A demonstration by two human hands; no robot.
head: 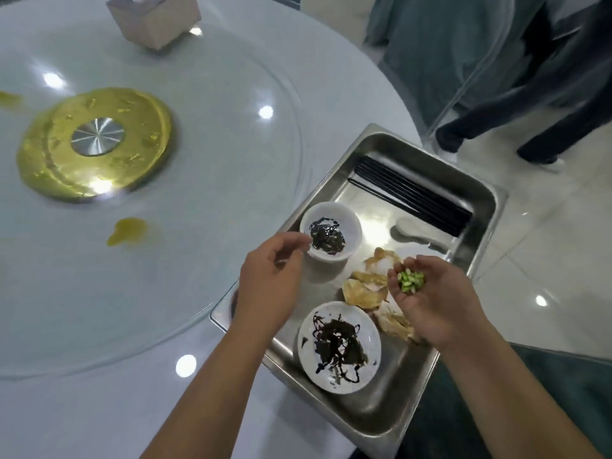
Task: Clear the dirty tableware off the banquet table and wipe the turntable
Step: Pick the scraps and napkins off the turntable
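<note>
A steel tray point(381, 422) rests on the table's right edge. In it lie a white bowl point(331, 230) with dark scraps, a white plate point(339, 346) smeared with dark sauce, black chopsticks point(410, 193) and brown food scraps point(364, 286). My left hand point(268, 283) hovers at the tray's left rim, fingertips next to the bowl, holding nothing. My right hand point(433, 299) is cupped palm up over the tray with chopped green vegetable bits point(410, 281) in it. The glass turntable point(205, 226) carries yellow spills point(127, 230).
The turntable's gold hub point(96, 144) sits at the left, with another yellow smear point(10, 99) at the far left edge. A tissue box point(154, 18) stands at the back. A person's dark-trousered legs point(496, 111) and a clear chair stand to the right on the tiled floor.
</note>
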